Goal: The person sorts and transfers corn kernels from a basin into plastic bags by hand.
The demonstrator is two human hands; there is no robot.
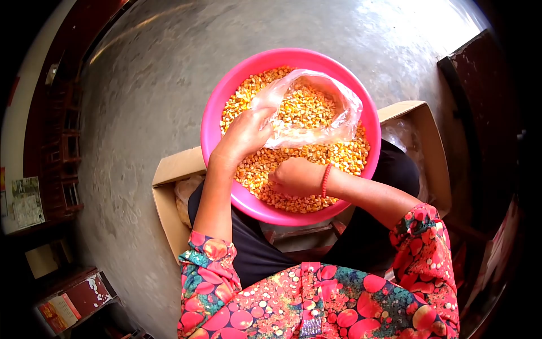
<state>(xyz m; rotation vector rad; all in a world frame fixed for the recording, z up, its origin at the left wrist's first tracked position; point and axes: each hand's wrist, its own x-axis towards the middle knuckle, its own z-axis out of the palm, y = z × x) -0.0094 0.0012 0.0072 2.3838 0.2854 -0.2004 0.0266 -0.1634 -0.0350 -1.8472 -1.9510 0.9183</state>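
Observation:
A pink basin (370, 107) full of loose yellow corn kernels (254, 172) rests across my lap. Inside it lies a clear plastic bag (344, 131), its mouth spread wide, with corn kernels in it. My left hand (248, 131) is closed on the left rim of the bag. Lower in the basin, my right hand (299, 177) is curled down into the loose kernels, a red bead bracelet on its wrist. Its fingertips are hidden, so whatever they hold does not show.
A cardboard box (435, 152) holding clear plastic stands to my right. Another open box (169, 198) stands to my left with wrapped contents. Grey concrete floor (152, 85) surrounds the basin. Dark wooden furniture (68, 147) lines the left side.

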